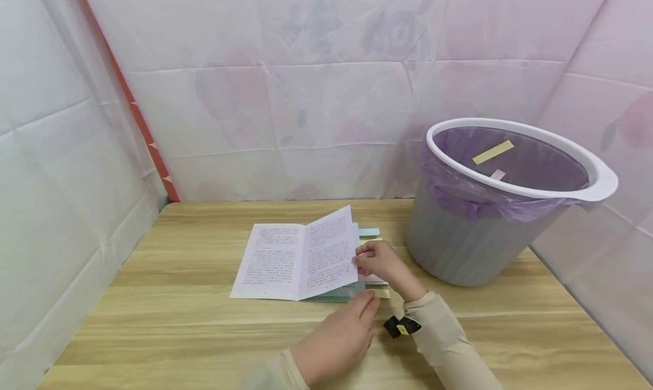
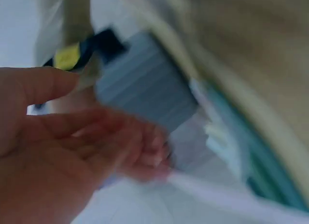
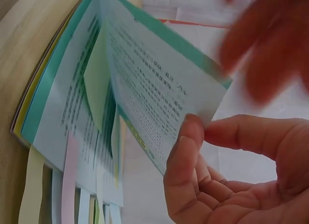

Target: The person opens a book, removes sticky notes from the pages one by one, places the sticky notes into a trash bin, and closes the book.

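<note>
White-paged printed paper book with teal borders (image 1: 272,259) lies spread on the table, toward 11 o'clock of its middle, counting 12 as the far edge from the person's side. Narrow pastel paper tabs (image 1: 369,232) in blue, yellow and pink stick out from the book's 3 o'clock side. One printed leaf (image 1: 329,259) is lifted at a slant above the pages beneath.

At 1 o'clock, the right hand (image 1: 380,262) pinches that leaf's outer edge between thumb and fingertips; a black device with a yellow patch (image 1: 402,327) sits at its beige-sleeved wrist. Toward 6 o'clock, the left hand (image 1: 339,333) is blurred, its fingers loosely extended beside the nearest yellow tab; whether they touch it cannot be told.

Beneath everything runs the tabletop of pale yellow-brown wood grain (image 1: 168,322), streaked from side to side, its far corners rounded. At 2 o'clock stands a grey ribbed bin (image 1: 459,248) with a white oval rim and a translucent purple liner (image 1: 474,206); a yellow strip (image 1: 492,152) and a shorter pink strip (image 1: 498,175) show inside.

Creased white sheeting (image 1: 316,106) with faded pink and grey-blue printing walls the space at 9, 12 and 3 o'clock. A red band (image 1: 127,95) slants down it to the table's 10 o'clock corner.
</note>
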The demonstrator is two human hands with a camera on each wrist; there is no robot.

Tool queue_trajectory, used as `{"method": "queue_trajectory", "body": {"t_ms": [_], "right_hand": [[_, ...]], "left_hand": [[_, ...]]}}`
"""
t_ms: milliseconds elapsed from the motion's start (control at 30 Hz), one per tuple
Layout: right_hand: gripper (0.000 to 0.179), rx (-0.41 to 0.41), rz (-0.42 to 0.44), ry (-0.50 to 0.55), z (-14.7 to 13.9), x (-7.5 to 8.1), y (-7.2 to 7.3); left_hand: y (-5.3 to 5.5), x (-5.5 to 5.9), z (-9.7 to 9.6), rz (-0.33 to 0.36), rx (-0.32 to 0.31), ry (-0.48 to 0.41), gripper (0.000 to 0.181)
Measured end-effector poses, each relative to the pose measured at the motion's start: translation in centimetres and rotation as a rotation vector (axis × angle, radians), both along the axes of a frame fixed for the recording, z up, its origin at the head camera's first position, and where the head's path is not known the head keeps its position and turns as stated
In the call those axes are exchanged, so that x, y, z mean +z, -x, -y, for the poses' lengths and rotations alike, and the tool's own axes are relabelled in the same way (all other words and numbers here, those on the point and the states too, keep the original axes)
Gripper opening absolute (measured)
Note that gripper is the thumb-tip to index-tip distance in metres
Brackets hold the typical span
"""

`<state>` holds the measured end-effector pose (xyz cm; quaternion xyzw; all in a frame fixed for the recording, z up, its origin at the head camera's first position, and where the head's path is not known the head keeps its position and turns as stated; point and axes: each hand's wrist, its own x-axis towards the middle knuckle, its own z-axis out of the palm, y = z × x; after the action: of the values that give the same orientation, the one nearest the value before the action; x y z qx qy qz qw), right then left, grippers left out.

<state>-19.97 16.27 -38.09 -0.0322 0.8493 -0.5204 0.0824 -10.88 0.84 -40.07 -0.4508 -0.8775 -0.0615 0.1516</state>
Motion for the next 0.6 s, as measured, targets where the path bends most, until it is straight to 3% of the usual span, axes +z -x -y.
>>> {"method": "queue_trajectory", "body": {"t_ms": [133, 200, 267, 367, 433, 500, 600], "right_hand": [[0.023, 0.04, -0.076, 0.032, 0.2, 0.2, -0.3], [0.023, 0.083, -0.158, 0.021, 0.4, 0.3, -0.4], [0.02, 0.111, -0.268, -0.037, 0.6, 0.5, -0.6], [0.015, 0.118, -0.377, -0.238, 0.9, 0.7, -1.1], [0.014, 0.155, -0.363, -0.402, 1.1, 0.6, -1.6], [0.013, 0.245, -0.311, -0.529, 1.3, 0.4, -2.2], [0.011, 0.403, -0.248, -0.608, 1.6, -0.1, -2.7]], "left_hand": [[0.3, -1.6, -0.2, 0.149, 0.15, 0.046, 0.058], [0.7, -2.1, -0.1, 0.154, 0.238, 0.048, 0.064], [1.1, -2.2, 0.0, 0.141, 0.317, 0.034, 0.071], [1.5, -2.0, 0.2, 0.156, 0.404, 0.003, 0.077], [1.7, -1.8, 0.4, 0.188, 0.449, -0.009, 0.076], [1.8, -1.6, 0.6, 0.219, 0.484, -0.009, 0.075], [2.0, -1.4, 1.0, 0.239, 0.526, 0.003, 0.074]]}}
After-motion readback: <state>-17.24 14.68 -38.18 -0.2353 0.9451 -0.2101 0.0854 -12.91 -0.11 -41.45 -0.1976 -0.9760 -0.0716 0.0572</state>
